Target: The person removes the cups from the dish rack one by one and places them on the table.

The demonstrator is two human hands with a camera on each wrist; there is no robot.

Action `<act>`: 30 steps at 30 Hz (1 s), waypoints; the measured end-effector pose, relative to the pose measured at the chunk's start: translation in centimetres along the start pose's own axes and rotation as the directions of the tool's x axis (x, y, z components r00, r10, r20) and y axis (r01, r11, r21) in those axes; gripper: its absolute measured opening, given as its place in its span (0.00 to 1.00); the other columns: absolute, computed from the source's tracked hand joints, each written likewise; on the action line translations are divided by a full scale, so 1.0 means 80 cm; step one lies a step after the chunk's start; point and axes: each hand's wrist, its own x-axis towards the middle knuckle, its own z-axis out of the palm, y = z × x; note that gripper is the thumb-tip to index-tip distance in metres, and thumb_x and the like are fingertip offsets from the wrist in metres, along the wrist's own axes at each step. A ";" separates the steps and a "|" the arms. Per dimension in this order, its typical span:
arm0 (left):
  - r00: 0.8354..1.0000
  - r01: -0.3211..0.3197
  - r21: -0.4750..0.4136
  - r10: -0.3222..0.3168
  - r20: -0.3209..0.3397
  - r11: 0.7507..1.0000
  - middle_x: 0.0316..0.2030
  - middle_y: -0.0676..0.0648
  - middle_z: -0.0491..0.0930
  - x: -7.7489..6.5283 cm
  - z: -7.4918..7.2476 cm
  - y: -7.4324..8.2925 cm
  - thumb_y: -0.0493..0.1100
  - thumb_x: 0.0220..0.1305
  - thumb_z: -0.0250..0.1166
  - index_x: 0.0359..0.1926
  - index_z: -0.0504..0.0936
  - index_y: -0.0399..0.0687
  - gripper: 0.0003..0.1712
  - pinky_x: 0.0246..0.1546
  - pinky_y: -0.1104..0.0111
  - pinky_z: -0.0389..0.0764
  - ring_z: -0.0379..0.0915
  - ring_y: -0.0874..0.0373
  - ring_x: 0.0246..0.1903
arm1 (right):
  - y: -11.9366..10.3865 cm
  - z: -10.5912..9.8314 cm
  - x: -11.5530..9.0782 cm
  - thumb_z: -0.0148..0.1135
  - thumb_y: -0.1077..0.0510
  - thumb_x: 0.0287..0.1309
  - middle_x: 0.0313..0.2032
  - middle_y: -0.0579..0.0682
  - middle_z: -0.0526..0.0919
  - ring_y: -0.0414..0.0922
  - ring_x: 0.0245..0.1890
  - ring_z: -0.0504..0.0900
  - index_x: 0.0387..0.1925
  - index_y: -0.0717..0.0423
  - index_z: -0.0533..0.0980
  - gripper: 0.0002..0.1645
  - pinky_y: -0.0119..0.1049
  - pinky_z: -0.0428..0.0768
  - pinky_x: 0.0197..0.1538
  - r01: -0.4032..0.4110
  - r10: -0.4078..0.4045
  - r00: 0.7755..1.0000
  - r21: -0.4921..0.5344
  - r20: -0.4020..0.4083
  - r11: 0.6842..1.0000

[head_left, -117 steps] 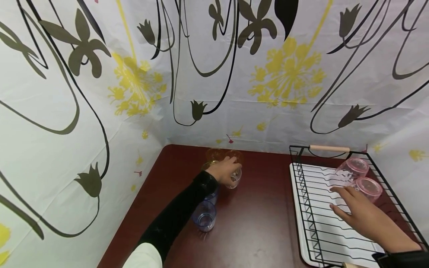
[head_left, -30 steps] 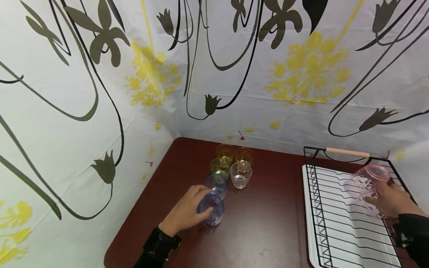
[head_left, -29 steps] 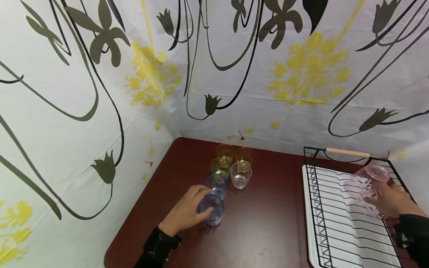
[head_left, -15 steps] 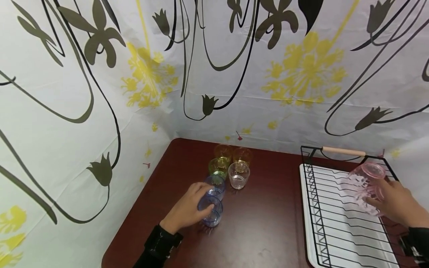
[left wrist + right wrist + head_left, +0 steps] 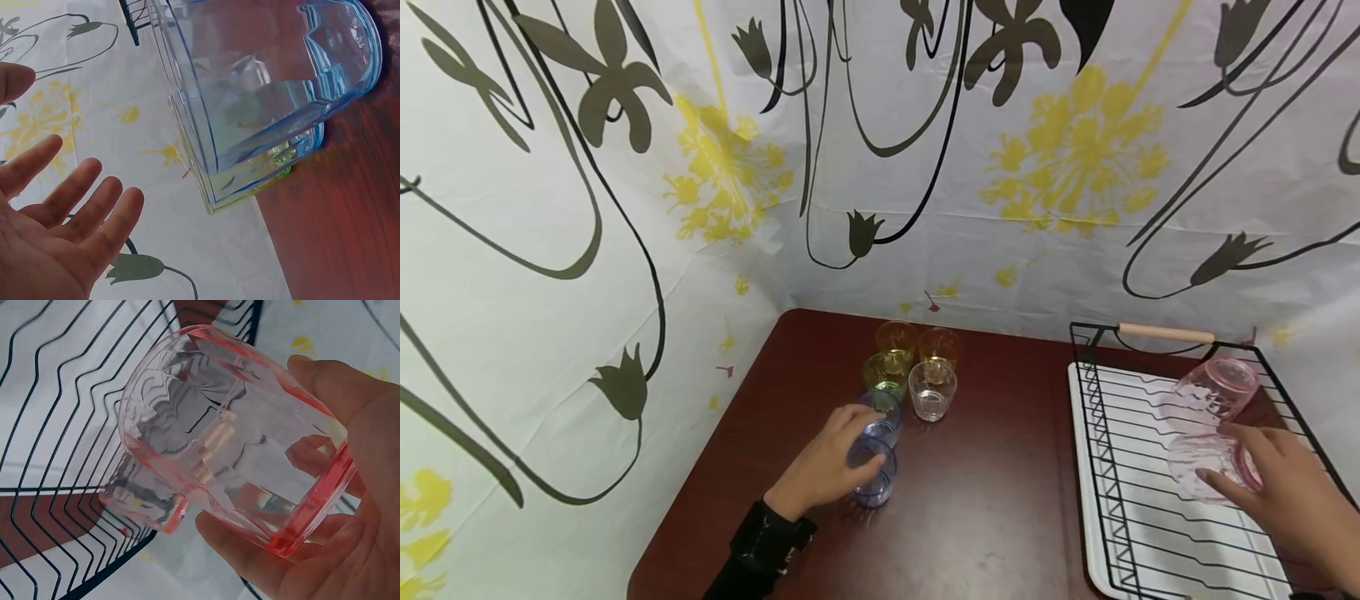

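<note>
Fingers and thumb of my right hand (image 5: 1288,483) curve round the base end of a clear pink drinking glass (image 5: 231,450), which lies tipped on its side over the black wire rack (image 5: 1108,492). Just beyond it, a second pink glass (image 5: 1217,387) lies in the rack. My left hand (image 5: 823,462) hovers beside two blue glasses (image 5: 876,483) on the table, thumb and fingers loosely spread. In the left wrist view its fingers (image 5: 94,206) hold nothing and stand apart from the nearer blue glass (image 5: 262,81).
Behind the blue glasses stand a green glass (image 5: 883,375), a clear glass (image 5: 932,396) and two yellow ones (image 5: 940,346) on the dark red table (image 5: 985,500). The rack has a wooden handle (image 5: 1165,333) and a white tray (image 5: 1078,467) beneath. Patterned curtains (image 5: 925,167) enclose the table.
Since the earliest frame, my left hand has gone from the clear glass back to the blue ones. My right hand has drawn one pink glass nearer, away from the other.
</note>
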 end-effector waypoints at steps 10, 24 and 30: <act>0.999 0.042 -0.062 -0.041 0.016 0.997 0.65 0.44 0.70 0.005 0.000 0.010 0.48 0.68 0.66 0.70 0.72 0.49 0.32 0.62 0.52 0.79 0.67 0.50 0.67 | -0.044 0.003 -0.035 0.75 0.50 0.58 0.54 0.79 0.66 0.75 0.52 0.63 0.59 0.72 0.68 0.40 0.73 0.63 0.47 -0.042 0.044 0.999 0.103 -0.020 0.994; 0.998 0.058 -0.307 -0.058 0.012 0.950 0.68 0.48 0.69 0.013 0.004 0.016 0.48 0.69 0.66 0.72 0.70 0.54 0.33 0.60 0.45 0.79 0.70 0.50 0.65 | -0.092 0.007 -0.053 0.76 0.54 0.57 0.48 0.58 0.71 0.37 0.42 0.63 0.65 0.61 0.71 0.37 0.28 0.62 0.32 -0.123 0.157 0.984 0.322 -0.083 0.939; 0.999 0.052 -0.403 -0.045 0.025 0.914 0.71 0.49 0.67 0.020 0.012 0.025 0.47 0.69 0.66 0.74 0.67 0.59 0.34 0.66 0.43 0.73 0.66 0.47 0.70 | -0.132 0.023 -0.050 0.74 0.64 0.57 0.47 0.26 0.67 0.28 0.34 0.66 0.66 0.56 0.71 0.35 0.22 0.66 0.28 -0.070 0.169 0.976 0.538 -0.138 0.840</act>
